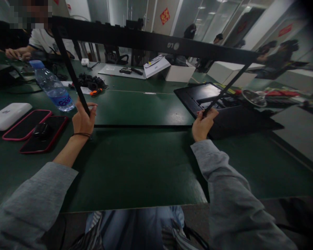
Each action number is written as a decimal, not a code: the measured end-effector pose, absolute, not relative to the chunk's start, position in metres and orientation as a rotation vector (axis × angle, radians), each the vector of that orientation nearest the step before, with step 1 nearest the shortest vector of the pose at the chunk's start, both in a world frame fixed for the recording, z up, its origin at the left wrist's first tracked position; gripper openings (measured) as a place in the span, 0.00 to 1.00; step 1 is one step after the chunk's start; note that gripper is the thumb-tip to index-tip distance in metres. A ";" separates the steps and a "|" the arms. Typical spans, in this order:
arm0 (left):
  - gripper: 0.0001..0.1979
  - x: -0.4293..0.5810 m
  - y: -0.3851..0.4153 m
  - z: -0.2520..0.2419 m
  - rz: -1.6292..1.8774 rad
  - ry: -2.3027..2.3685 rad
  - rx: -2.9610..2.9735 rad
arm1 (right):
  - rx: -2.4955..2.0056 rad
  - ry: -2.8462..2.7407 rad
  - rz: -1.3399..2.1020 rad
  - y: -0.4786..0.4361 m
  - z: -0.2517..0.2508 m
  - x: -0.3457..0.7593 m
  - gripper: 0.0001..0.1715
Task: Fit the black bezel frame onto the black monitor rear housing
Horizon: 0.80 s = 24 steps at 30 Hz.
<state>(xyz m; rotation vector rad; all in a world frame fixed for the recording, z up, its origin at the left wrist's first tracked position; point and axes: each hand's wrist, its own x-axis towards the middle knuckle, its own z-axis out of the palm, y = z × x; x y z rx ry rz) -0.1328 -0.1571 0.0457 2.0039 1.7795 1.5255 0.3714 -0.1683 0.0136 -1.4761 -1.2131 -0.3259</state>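
A thin black rectangular frame (156, 41), open in the middle, stands tilted above the green table (143, 159). Its wide edge with an LG logo is up and away from me, and its thin edge is low and near. My left hand (83, 116) is closed round the left side bar. On the right side bar, my right hand (203, 123) pinches with thumb and fingers. Just beyond my right hand, a black panel (240, 119) lies on the table, partly behind the bar.
Left of my left hand are a water bottle (54, 90), a white device (10, 114) and red-edged phones (43, 137). Black cables (90, 81), a white box (179, 71) and a metal bowl (254, 98) lie farther back. A person's hand (19, 53) shows at upper left.
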 end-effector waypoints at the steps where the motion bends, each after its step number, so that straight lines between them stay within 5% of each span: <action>1: 0.30 -0.133 -0.157 0.045 1.520 1.784 2.016 | -1.479 -1.216 -0.327 -0.168 0.014 0.372 0.19; 24: 0.35 -0.141 -0.150 0.041 1.291 1.895 2.138 | -1.687 -1.217 -0.184 -0.171 0.016 0.364 0.22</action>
